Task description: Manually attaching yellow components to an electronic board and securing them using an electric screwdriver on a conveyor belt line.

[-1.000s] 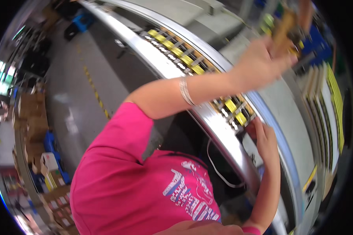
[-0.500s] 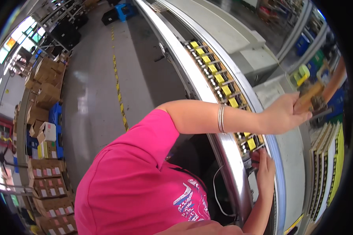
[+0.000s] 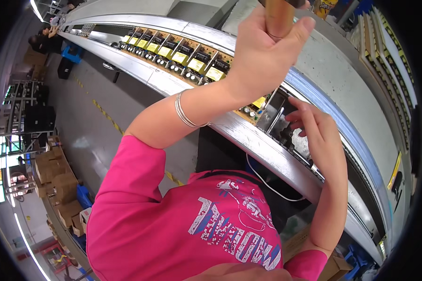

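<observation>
My left hand (image 3: 269, 54), with bangles on its wrist, is wrapped round a tan cylindrical handle (image 3: 280, 18). Its dark upper end (image 3: 290, 2) is cut off by the frame edge, so the tool's kind does not show. Below it runs a row of circuit boards (image 3: 179, 57) carrying black parts and yellow-labelled transformers, seated on the conveyor. My left forearm covers part of that row. My right hand (image 3: 316, 129) hovers open over the conveyor, beside the nearest board (image 3: 255, 108), fingers apart and nothing seen in them. A metal bar (image 3: 275, 119) lies across the track near its fingertips.
The conveyor's metal rail (image 3: 239, 129) runs between my body and the boards. Upright panels (image 3: 384, 56) stand at the far right. A white cable (image 3: 267, 189) hangs under the rail. Cardboard boxes (image 3: 56, 171) are stacked to the left. Another person (image 3: 44, 40) is far off, upper left.
My view has turned, swinging the conveyor across the picture. My left hand still grips the tan handle, now above the conveyor. My right hand has come away from the nearest board, fingers spread.
</observation>
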`<action>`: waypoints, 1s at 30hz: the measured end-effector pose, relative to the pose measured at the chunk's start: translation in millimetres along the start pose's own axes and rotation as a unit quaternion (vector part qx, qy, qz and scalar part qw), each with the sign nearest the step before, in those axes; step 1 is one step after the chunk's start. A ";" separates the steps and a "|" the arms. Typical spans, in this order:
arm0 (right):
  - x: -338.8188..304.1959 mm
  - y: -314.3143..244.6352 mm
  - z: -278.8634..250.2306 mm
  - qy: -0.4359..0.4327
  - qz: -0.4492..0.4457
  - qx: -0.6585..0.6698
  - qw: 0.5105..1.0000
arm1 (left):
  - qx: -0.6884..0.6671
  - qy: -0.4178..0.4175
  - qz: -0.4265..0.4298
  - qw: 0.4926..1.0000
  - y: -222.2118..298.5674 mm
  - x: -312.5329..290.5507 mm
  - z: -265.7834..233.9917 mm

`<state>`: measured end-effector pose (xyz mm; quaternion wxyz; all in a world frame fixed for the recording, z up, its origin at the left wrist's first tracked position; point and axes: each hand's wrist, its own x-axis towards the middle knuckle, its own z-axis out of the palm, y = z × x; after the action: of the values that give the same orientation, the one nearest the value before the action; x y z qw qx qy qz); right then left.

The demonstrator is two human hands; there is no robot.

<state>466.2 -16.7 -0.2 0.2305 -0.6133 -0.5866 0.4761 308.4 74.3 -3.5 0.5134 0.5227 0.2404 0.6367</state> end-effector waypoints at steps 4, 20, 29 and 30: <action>-1.2 -0.4 -6.0 0.075 -0.026 -0.036 0.996 | -0.013 -0.019 -0.018 1.000 -9.7 8.3 -5.6; 2.1 -5.9 -13.1 0.154 -0.078 -0.081 0.982 | -0.066 -0.037 -0.086 0.993 -11.8 3.9 -4.7; 3.3 -3.1 -13.5 0.204 -0.104 -0.082 0.970 | -0.100 -0.036 -0.101 0.989 5.5 23.7 -20.7; 2.9 -3.6 -12.9 0.214 -0.109 -0.083 0.967 | -0.103 -0.036 -0.103 0.989 8.8 30.1 -28.8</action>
<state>475.0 -9.6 7.6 0.3499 -0.6500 -0.6243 0.2554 280.8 105.1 6.8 0.6355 0.4618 0.2073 0.5830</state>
